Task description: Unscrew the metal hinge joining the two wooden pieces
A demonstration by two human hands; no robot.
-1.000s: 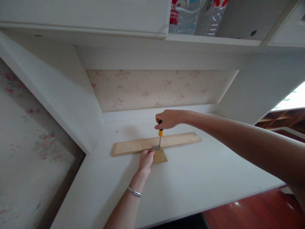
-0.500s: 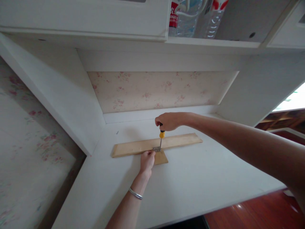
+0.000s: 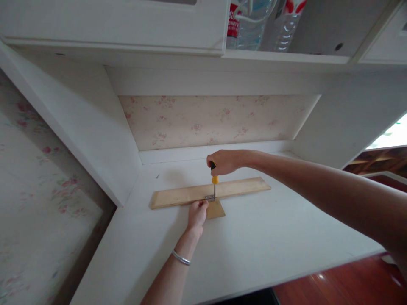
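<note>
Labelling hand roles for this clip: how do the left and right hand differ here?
The right hand is closed around the screwdriver handle, raised above the long wooden board; the left hand lies low on the white desk, pressing the small wooden piece beside the metal bracket. The left wrist wears a silver bangle; the right wrist is bare. Both meet at the same joint.

Right hand (image 3: 224, 161) grips screwdriver (image 3: 214, 183) upright — left hand (image 3: 197, 213) steadies wood strip (image 3: 241, 188).
</note>
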